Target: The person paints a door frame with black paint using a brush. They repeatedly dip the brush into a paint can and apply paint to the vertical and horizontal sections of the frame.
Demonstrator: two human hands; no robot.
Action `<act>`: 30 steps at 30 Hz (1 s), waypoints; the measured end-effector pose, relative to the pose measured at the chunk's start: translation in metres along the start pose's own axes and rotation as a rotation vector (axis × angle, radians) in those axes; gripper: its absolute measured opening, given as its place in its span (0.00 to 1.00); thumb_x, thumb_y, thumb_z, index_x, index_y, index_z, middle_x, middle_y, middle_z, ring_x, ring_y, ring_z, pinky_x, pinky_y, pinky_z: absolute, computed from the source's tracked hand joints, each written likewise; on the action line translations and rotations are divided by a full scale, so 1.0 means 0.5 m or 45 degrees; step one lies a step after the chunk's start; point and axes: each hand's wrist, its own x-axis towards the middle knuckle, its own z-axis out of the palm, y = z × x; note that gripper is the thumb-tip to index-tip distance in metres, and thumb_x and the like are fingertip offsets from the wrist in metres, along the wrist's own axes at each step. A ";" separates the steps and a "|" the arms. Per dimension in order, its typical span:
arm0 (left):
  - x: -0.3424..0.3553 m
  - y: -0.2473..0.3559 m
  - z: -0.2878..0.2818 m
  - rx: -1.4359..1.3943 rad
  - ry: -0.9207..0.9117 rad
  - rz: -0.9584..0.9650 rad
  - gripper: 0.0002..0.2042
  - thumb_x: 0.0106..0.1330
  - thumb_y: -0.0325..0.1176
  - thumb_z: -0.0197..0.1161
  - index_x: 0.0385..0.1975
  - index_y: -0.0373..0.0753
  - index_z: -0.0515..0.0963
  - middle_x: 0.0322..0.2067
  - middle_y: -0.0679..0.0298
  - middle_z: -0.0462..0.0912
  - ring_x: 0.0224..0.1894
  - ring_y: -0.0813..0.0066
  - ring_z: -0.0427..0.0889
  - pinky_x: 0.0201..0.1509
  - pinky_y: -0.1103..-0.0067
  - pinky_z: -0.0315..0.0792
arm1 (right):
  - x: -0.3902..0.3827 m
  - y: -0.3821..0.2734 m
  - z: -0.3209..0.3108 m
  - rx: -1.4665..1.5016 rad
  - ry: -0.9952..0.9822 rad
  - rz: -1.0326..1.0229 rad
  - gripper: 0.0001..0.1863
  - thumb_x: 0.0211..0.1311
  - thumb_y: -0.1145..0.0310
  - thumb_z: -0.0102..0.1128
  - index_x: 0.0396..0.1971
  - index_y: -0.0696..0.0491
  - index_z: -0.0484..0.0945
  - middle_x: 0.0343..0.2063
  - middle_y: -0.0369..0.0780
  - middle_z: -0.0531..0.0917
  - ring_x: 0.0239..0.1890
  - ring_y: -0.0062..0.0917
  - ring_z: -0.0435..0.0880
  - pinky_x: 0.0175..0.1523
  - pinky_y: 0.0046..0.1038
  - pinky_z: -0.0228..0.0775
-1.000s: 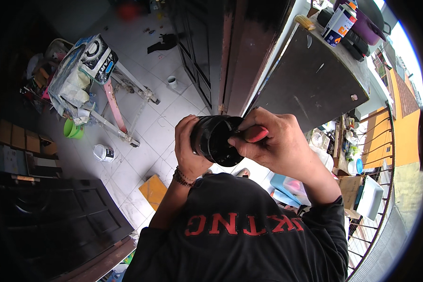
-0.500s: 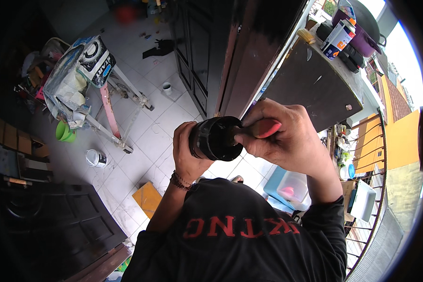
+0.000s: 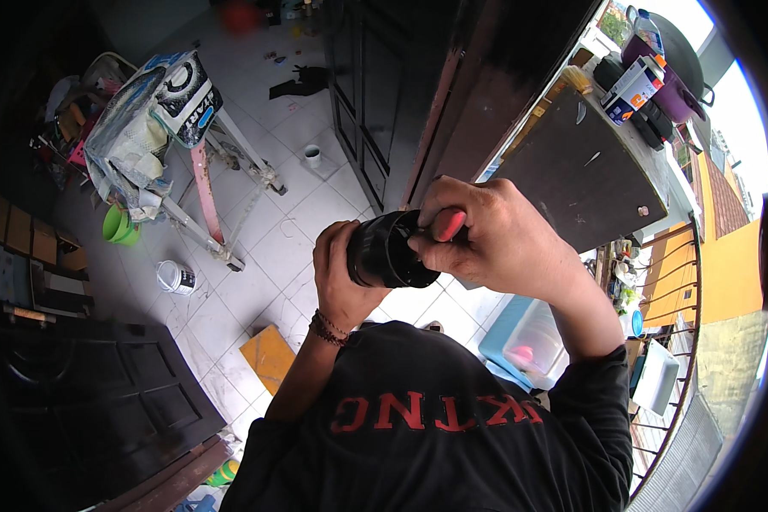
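The left hand point(image 3: 341, 271) has its fingers wrapped around the side of the black can point(image 3: 375, 254), held before the chest; the right hand point(image 3: 499, 229) pinches the red handle point(image 3: 449, 224) at the can's mouth. Best keep the can steady and turn the wrist gently, clear of the rim. The can's long axis tilts rightward, mouth up; the handle's red end points toward the camera, its inner end hidden.
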 end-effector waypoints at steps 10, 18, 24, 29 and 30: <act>-0.001 -0.007 -0.014 0.024 -0.031 -0.009 0.44 0.39 0.36 0.85 0.59 0.33 0.69 0.55 0.50 0.74 0.56 0.50 0.77 0.58 0.63 0.74 | 0.013 -0.009 -0.021 0.080 -0.119 -0.089 0.10 0.48 0.76 0.72 0.31 0.58 0.80 0.28 0.42 0.84 0.31 0.38 0.86 0.37 0.32 0.77; -0.003 -0.008 -0.015 0.012 -0.018 0.019 0.44 0.39 0.37 0.85 0.59 0.33 0.69 0.55 0.50 0.74 0.56 0.51 0.77 0.58 0.63 0.74 | 0.037 0.007 -0.031 0.053 -0.511 -0.231 0.09 0.38 0.83 0.63 0.25 0.59 0.81 0.27 0.41 0.82 0.33 0.36 0.84 0.38 0.31 0.77; -0.008 -0.006 -0.013 0.076 -0.048 0.028 0.44 0.39 0.38 0.85 0.60 0.33 0.69 0.55 0.50 0.74 0.56 0.50 0.77 0.58 0.63 0.74 | 0.046 0.008 -0.040 0.076 -0.478 -0.192 0.06 0.38 0.82 0.60 0.21 0.60 0.82 0.24 0.43 0.82 0.29 0.36 0.84 0.35 0.31 0.76; -0.007 -0.017 -0.017 0.040 -0.072 -0.041 0.44 0.38 0.35 0.84 0.60 0.34 0.68 0.54 0.51 0.74 0.56 0.50 0.77 0.59 0.62 0.73 | 0.027 0.044 -0.043 0.095 -0.396 -0.225 0.07 0.40 0.82 0.66 0.24 0.59 0.82 0.23 0.39 0.83 0.28 0.28 0.85 0.33 0.28 0.75; -0.006 -0.021 -0.016 0.034 -0.073 -0.039 0.44 0.38 0.34 0.84 0.60 0.34 0.68 0.54 0.51 0.74 0.56 0.50 0.77 0.60 0.62 0.73 | 0.015 0.053 -0.049 0.203 -0.273 -0.168 0.07 0.43 0.82 0.67 0.25 0.60 0.82 0.23 0.39 0.83 0.27 0.26 0.85 0.31 0.27 0.75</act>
